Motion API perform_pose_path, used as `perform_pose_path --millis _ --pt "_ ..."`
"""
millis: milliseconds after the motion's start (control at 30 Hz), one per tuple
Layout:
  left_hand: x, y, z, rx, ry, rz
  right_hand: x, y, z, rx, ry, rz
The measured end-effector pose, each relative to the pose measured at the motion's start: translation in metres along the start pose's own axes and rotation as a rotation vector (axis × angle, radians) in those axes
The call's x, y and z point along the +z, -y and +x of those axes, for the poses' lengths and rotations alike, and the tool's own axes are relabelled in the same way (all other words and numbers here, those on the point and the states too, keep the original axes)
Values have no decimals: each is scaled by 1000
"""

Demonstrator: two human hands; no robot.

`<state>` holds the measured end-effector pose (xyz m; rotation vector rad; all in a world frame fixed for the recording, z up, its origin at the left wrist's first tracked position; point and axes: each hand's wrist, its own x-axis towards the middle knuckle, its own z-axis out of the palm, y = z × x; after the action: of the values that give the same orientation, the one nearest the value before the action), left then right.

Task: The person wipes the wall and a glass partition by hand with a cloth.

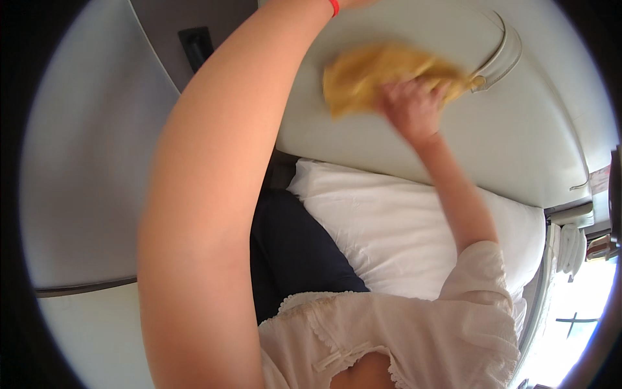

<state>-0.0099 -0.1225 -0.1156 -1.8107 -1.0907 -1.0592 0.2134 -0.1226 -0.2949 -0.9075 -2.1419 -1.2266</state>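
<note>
In my right hand (415,109) is a bunched yellow cloth (354,80), blurred by motion. The cloth lies against a cream, leather-like padded panel (505,141), just left of a strap loop (508,61) fixed to that panel. My left arm reaches up across the picture, with a red band (334,7) at the wrist. Only a small part of my left hand (357,3) shows at the top edge; its fingers are out of view, so what it touches cannot be told.
A white pillow (379,214) rests below the padded panel, beside my dark-clothed leg. To the left are a grey panel (87,170) and a dark fitting (194,46) on a brownish surface. Folded white textiles (572,250) and a bright window (576,335) stand at the right.
</note>
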Motion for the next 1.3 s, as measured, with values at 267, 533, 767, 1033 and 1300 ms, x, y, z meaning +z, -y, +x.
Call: perform_pose_path --millis 267,533,767,1033,1300 --pt "4 -1 2 -25 -45 6 -11 22 66 55 -231 39" --pt "8 -5 -4 10 -138 20 91 192 -64 -699 110 -99" --pt "3 -1 5 43 -62 -52 95 196 -76 -904 260 -7" --pt "-4 -7 5 48 -76 -46 -27 -38 31 -142 -137 7" --pt "-2 -7 6 93 -116 -72 -60 -90 79 358 -269 -113"
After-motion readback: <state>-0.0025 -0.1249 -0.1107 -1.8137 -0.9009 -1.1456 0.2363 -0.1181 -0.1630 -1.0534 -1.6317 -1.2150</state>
